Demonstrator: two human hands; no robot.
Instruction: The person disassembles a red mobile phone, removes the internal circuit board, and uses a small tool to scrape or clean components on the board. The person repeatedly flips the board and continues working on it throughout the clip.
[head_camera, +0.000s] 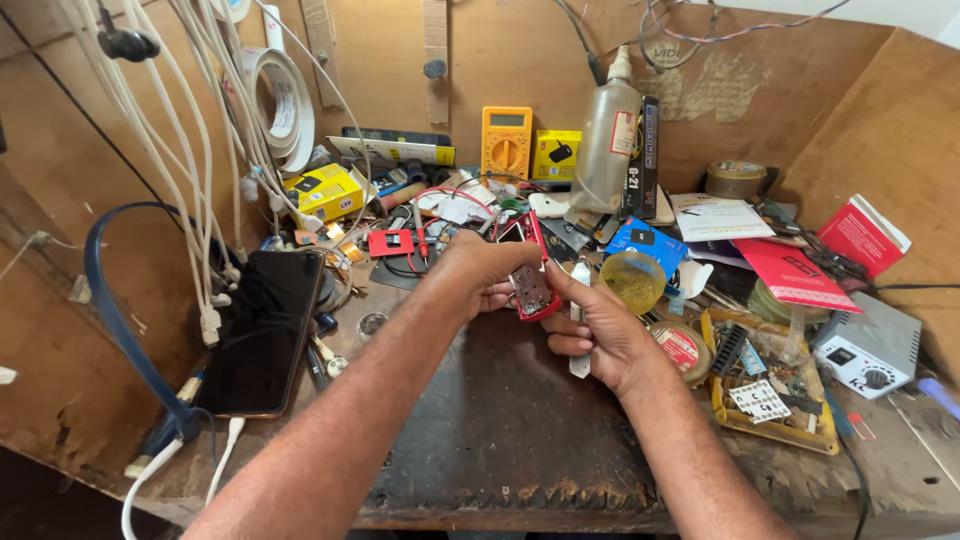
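Over the middle of the workbench, the left hand grips one opened red phone by its upper part, while the right hand pinches its lower end, a metal tool tucked in its fingers. Bare dark surface lies only toward the front edge; one black phone leans at the left edge, one yellow multimeter stands at the back, and one parts tray crowds the right.

Brown board walls enclose a worn, scuffed wooden workbench

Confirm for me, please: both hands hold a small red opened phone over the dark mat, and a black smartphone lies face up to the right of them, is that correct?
Not quite. The head view shows the black smartphone lying to the left of the hands, not the right. The rest stands: the left hand and right hand hold the small red opened phone over the dark mat.
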